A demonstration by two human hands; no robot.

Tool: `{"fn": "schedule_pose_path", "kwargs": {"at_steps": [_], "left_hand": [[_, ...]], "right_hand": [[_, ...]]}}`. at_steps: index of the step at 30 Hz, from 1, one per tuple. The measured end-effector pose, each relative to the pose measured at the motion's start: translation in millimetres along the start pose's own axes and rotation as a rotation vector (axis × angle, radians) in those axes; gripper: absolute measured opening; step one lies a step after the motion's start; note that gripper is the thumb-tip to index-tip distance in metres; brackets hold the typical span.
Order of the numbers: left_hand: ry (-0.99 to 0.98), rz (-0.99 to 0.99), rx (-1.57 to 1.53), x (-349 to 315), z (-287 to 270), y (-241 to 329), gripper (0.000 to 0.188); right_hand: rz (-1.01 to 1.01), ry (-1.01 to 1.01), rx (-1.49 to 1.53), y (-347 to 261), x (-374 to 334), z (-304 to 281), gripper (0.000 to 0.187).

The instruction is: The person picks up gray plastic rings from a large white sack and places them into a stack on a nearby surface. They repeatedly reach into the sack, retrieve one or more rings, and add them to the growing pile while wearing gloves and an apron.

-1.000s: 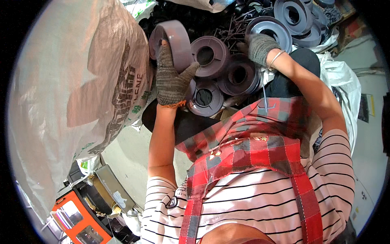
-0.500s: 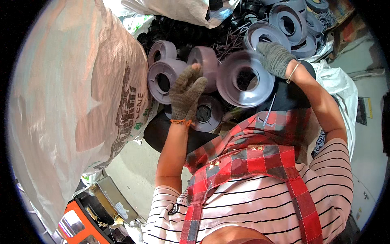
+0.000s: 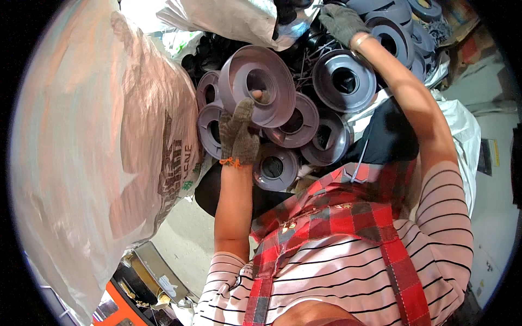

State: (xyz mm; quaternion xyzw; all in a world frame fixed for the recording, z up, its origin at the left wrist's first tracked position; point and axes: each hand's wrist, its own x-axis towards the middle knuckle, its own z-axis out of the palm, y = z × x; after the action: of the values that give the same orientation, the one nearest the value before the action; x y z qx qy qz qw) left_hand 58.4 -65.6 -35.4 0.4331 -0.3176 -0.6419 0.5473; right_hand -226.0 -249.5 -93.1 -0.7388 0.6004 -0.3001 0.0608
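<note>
My left hand, in a grey-brown knit glove with an orange cuff, grips a large grey plastic ring. A bare fingertip shows through the ring's centre hole. My right hand, in a grey knit glove, reaches over the far part of the pile with its fingers extended and nothing visible in them. Just below it lies another wide grey ring. More grey rings sit beneath and beside the held one, several with spoked faces. Whatever lies under my right fingers is hidden.
A tall white woven sack fills the left side. Another white sack hangs over the far edge, beside black parts. Stacked grey rings stand at the far right. An orange-and-black machine is at lower left. A thin stick lies on my apron.
The large ring has moved left from near my right hand and is now in my left hand, over the other rings. My right hand has moved farther away across the pile.
</note>
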Motion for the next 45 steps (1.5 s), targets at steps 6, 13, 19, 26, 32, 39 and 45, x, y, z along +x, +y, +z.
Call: {"fn": "schedule_pose_path", "kwargs": {"at_steps": [6, 13, 19, 26, 32, 39, 45], "left_hand": [[0.031, -0.026, 0.012, -8, 16, -4, 0.024], [0.117, 0.070, 0.025, -11, 8, -11, 0.031], [-0.050, 0.207, 0.360, -10, -5, -32, 0.042], [-0.081, -0.044, 0.071, -55, 12, -26, 0.040], [-0.361, 0.770, 1.374, -64, -39, -20, 0.033], [-0.180, 0.161, 0.699, -82, -3, -5, 0.036], [-0.227, 0.391, 0.805, -63, -65, -59, 0.048]], "right_hand": [[0.303, -0.411, -0.382, 82, 21, 95, 0.029], [0.076, -0.181, -0.441, -16, 20, -3, 0.030], [-0.363, -0.122, 0.169, -80, -42, -71, 0.024], [-0.132, -0.393, 0.465, -145, -125, -83, 0.069], [-0.499, -0.502, 0.091, -168, -149, -95, 0.068], [-0.501, -0.346, 0.190, -160, -173, -78, 0.061], [-0.778, -0.322, 0.151, -153, -181, -64, 0.064]]}}
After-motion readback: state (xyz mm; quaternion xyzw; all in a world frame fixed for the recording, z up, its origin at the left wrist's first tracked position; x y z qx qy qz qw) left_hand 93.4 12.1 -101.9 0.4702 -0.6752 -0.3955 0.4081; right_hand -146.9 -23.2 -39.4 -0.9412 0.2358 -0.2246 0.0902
